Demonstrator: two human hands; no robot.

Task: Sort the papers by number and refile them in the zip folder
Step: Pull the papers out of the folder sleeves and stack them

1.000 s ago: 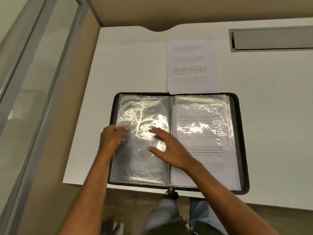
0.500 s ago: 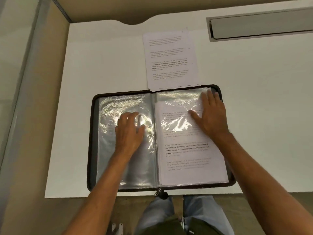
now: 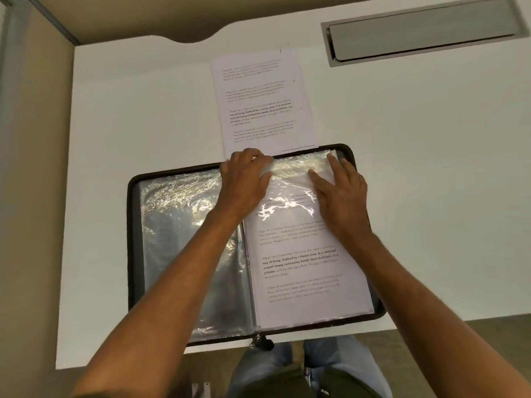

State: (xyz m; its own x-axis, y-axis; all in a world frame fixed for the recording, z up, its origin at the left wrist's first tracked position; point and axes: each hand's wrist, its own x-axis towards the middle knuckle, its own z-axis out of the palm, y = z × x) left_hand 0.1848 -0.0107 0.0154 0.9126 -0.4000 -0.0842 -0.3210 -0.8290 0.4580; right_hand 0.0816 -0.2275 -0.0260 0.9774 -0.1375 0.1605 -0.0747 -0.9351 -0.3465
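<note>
Left hand (image 3: 247,179) sits at the top edge of the right-hand sleeve, just right of the spine, fingers curled down onto the plastic lip like it's pinching the opening. Can't fully tell if it's gripping the paper inside or only the plastic. Right hand (image 3: 342,193) lies flat with fingers straight and spread, pressing on the upper right part of that same sleeve, holding nothing.

So the zip folder (image 3: 135,254) lies open in the middle of the counter (image 3: 431,168), zipper pull hanging off the near edge at the bottom of the frame. The sleeve on the left page (image 3: 184,239) looks empty, just crinkly shiny plastic. The sleeve on the right has a printed sheet (image 3: 301,268) in it, text readable through the glare. A loose stack of papers (image 3: 258,101) sits on the counter just above the folder, its lower edge touching or tucked slightly under the folder's top rim. Upper right of the frame there's a metal cable hatch (image 3: 422,33).

My guess: this is the pulling-pages-out stage, or working a sheet at the sleeve mouth. Next move probably needs the right hand to keep the plastic pinned while the left one slides the sheet through the top opening. Those sleeves look clingy, so it could bunch up.
</note>
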